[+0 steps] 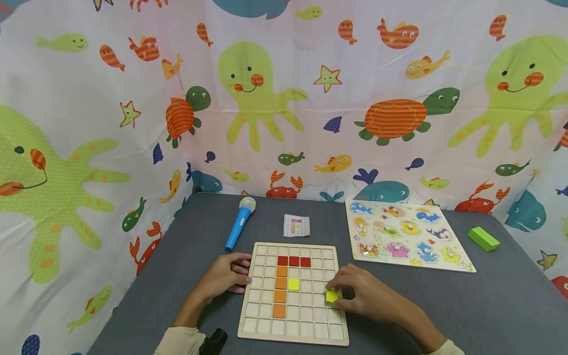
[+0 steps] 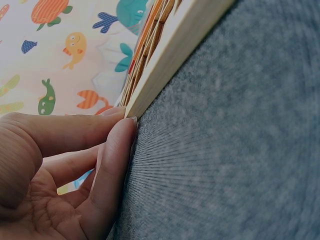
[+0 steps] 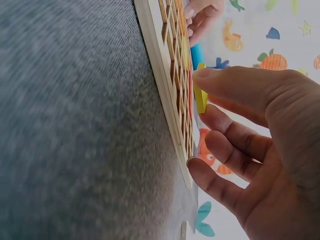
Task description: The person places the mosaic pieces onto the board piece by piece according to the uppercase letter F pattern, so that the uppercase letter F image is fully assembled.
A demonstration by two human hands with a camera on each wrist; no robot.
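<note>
A wooden grid board [image 1: 293, 339] lies flat on the table. Three red tiles [image 1: 294, 261] form a row near its top, several orange tiles [image 1: 280, 296] run in a column beneath, and one yellow tile [image 1: 293, 284] sits just right of that column. My left hand [image 1: 224, 276] pinches the board's left edge between thumb and finger, as the left wrist view shows. Over the board's right side, my right hand [image 1: 368, 293] holds a yellow block [image 1: 332, 296] by thumb and fingertip. In the right wrist view the block [image 3: 201, 101] is tilted, above the grid; the other fingers are loosely bent.
Behind the board lies a small paper card [image 1: 297, 226] with a printed coloured grid. A blue toy microphone [image 1: 240, 224] is at the back left. To the right are a sea-animal peg puzzle [image 1: 377, 227] and a green block [image 1: 483, 239]. A patterned curtain [image 1: 293, 74] closes off the back.
</note>
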